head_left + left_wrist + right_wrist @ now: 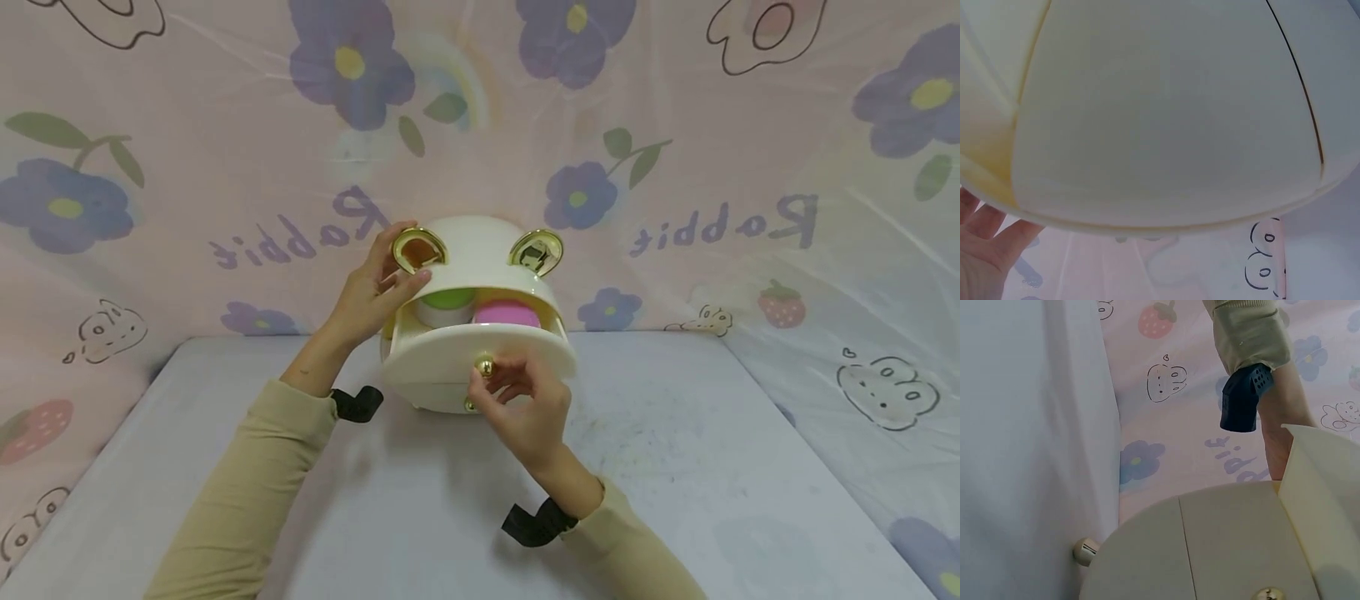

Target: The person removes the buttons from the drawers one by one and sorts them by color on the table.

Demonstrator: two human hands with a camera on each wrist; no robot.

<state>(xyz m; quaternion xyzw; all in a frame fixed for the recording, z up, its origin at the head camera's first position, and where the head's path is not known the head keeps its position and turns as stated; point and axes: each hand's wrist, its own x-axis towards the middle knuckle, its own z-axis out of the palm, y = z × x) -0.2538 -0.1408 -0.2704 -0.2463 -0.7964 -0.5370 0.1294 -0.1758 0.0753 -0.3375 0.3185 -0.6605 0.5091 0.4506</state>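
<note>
A cream-white storage box (472, 250) with two gold-rimmed ears stands on the table, its upper drawer (435, 354) pulled out. Inside the drawer are a green-and-white round item (447, 308) and a pink item (507, 314). My left hand (371, 292) holds the box at its left ear (420, 250), thumb in front and fingers partly hidden behind. My right hand (532, 408) pinches the gold knob (485, 367) of the upper drawer. The left wrist view shows the box's curved side (1166, 125) with fingers of the left hand (988, 244) at its edge.
A white-covered table (660, 467) surrounds the box. A patterned cloth (225, 150) with flowers and rabbits hangs close behind it. Another gold knob (470, 404) shows below the drawer. Black wrist cameras (536, 525) sit on both wrists.
</note>
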